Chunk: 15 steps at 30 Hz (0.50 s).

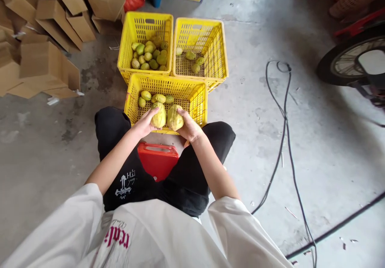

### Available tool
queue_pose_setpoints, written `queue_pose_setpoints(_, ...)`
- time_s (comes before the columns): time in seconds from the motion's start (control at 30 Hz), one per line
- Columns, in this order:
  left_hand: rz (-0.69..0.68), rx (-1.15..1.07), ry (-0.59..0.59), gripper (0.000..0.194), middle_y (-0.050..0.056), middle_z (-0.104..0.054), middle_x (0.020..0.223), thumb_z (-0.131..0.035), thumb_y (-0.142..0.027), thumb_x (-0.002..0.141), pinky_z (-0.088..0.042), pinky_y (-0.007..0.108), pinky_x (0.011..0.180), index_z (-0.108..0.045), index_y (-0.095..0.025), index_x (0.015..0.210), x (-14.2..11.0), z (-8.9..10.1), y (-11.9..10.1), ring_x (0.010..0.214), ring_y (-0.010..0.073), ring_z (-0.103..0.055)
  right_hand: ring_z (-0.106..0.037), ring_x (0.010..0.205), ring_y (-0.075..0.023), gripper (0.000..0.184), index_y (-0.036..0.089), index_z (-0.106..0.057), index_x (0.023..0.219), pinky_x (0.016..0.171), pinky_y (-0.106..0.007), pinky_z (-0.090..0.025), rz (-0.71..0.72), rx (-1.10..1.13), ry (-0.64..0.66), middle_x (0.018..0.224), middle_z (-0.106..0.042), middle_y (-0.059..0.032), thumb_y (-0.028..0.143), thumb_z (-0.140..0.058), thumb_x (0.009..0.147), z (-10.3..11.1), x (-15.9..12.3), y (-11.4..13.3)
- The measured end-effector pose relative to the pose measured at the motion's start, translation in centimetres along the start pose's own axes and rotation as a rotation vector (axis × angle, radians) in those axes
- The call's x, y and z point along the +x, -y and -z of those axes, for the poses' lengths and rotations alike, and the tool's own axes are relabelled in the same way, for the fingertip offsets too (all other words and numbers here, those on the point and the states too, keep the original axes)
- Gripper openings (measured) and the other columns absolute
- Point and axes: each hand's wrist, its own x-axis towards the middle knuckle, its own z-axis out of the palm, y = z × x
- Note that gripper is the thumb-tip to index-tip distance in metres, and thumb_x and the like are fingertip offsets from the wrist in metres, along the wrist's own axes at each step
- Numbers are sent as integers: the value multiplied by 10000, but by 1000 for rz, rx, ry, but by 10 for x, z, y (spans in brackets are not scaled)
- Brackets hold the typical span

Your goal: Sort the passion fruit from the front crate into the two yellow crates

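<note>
White sleeves at bottom of frame; left hand (144,124) grip clamped on one fruit (159,115), right hand (189,127) on another (175,117), both over nearest yellow crate (198,99), centre frame. Looks mid-sort; next move likely needs choosing a crate.

Two yellow-green fruits (167,117), side by side, over crate edge

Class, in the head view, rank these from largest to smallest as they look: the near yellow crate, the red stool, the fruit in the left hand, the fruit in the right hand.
1. Near yellow crate
2. Red stool
3. Fruit in the left hand and fruit in the right hand: they look alike, so no ranking.
</note>
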Motion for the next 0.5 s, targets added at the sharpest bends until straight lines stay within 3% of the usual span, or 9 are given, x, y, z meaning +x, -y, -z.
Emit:
queue_pose_setpoints(0.1, 18, 6, -46, 317, 104, -848, 1180, -793, -468, 979, -625, 337, 743, -693, -261, 1198, 8, -2, 9, 1140, 317, -821, -773, 1359, -311, 461, 319, -579, 1027, 1085, -531, -751, -31, -55, -100, 1219, -819, -3, 424, -972, 809, 7, 4, -5)
queue_pose_setpoints(0.27, 29, -30, 40, 461, 151, -852, 1261, -611, -469, 973, -682, 553, 1013, -699, -230, 1357, 14, 1, 7, 1331, 410, -766, -791, 1323, -310, 394, 316, -601, 1086, 1078, -543, -750, -6, -121, -125, 1245, -817, -35, 486, -881, 868, 10, 10, -3)
queue_pose_setpoints(0.37, -46, -41, 82, 488, 154, -832, 1374, -717, -463, 954, -666, 579, 1105, -689, -253, 1394, 13, 3, 7, 1426, 393, -731, -758, 1410, -358, 324, 287, -635, 1109, 1130, -568, -721, -8, -98, -86, 1239, -836, -96, 501, -737, 888, 11, 12, 1)
queue_pose_setpoints(0.5, -98, -48, 109, 512, 149, -831, 1404, -895, -437, 928, -682, 504, 1115, -696, -257, 1363, 15, 5, 8, 1439, 346, -741, -690, 1517, -406, 345, 286, -640, 1095, 1167, -617, -692, -7, -73, -37, 1249, -860, -107, 460, -679, 799, 18, 15, 4)
